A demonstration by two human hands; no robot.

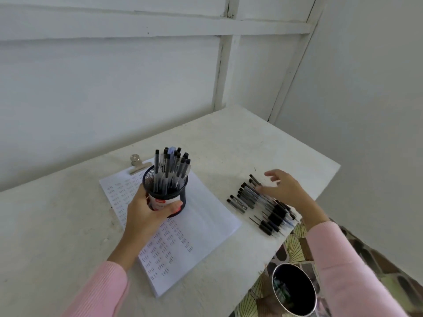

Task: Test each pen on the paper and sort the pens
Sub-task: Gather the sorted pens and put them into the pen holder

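Note:
My left hand [146, 213] grips a black mesh pen holder [165, 191] that stands over the paper [206, 225]. Several black-capped pens [171, 168] stick up out of the holder. The paper lies on the white table [57, 225] and is covered with rows of small pen marks. To the right, several loose pens [258, 204] lie side by side near the table's right edge. My right hand [283, 188] hovers over the far end of that row, fingers spread, holding nothing.
A metal clip [136, 165] holds the paper at its far corner. A dark round bin [294, 289] stands on the patterned floor below the table's right edge. White walls close the table in behind and on the right.

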